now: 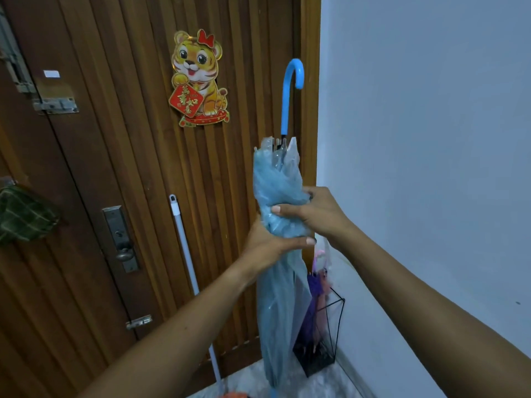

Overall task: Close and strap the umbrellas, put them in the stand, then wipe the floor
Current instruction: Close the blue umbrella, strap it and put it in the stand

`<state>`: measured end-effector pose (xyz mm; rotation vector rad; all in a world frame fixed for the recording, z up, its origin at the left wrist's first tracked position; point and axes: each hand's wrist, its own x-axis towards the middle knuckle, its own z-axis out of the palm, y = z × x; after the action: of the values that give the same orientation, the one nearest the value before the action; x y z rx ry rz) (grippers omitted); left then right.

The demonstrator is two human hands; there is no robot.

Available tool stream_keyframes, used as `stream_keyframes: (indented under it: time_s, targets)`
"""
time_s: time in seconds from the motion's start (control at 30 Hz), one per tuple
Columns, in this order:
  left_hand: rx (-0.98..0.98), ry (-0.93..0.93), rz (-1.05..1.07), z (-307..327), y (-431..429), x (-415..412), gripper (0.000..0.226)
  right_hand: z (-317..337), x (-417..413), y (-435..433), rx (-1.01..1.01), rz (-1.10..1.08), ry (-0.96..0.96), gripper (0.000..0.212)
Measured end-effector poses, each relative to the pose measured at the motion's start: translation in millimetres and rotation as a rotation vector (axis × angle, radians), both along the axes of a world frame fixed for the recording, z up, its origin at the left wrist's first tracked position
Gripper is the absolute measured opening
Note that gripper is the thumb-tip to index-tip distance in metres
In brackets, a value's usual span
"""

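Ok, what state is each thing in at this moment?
blue umbrella: folded, handle up, canopy gathered, out of the stand; no strap visible.
left hand: grips the canopy, below the right hand.
right hand: grips the canopy.
umbrella stand: upright, holds the purple umbrella.
purple umbrella: closed, in the stand.
door: appears shut.
mop pole: leaning on the door.

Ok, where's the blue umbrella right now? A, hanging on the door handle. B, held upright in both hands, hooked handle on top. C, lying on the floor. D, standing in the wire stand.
B: the left hand and right hand both grip the folded blue umbrella around its middle, hooked handle pointing up, outside the wire stand.
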<state>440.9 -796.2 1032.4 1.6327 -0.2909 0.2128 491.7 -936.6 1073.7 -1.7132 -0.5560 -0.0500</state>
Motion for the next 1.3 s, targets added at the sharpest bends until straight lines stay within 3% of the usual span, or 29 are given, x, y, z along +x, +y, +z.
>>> stream_keyframes:
  time_s: [0.13, 0.3, 0.43, 0.73, 0.83, 0.97, 1.17, 1.3]
  targets:
    - [0.003, 0.025, 0.252, -7.8, -1.9, 16.3, 0.055, 5.9, 1.5, 3.8, -0.12, 0.011, 0.024, 0.049]
    - [-0.079, 0.185, 0.329, -8.5, 14.3, 19.7, 0.037, 9.8, -0.4, -8.6, -0.27, -0.11, 0.002, 0.037]
    - [-0.106, 0.309, 0.336, -11.4, 27.2, 23.6, 0.038, 5.5, -1.8, -12.0, -0.297, -0.12, -0.04, 0.047]
    - [-0.142, 0.351, 0.233, -5.0, 40.4, 20.2, 0.036, 2.4, -2.0, -21.8, -0.232, -0.072, -0.023, 0.047]
    - [-0.136, 0.33, 0.102, -1.1, 43.3, 15.4, 0.044, -0.5, 1.0, -23.6, -0.24, -0.071, -0.021, 0.048]
    - [-0.206, 0.401, -0.253, 9.0, 42.8, 4.2, 0.046, -1.6, 2.3, -25.1, -0.18, 0.013, 0.036, 0.044]
    - [-0.377, 0.457, -0.665, 15.2, 29.2, -4.4, 0.036, -3.1, -4.0, -21.3, -0.043, 0.436, 0.224, 0.011]
    - [-0.345, 0.46, -0.734, 16.4, 26.5, -6.6, 0.041, 4.8, -16.1, -16.6, 0.095, 0.467, 0.176, 0.015]
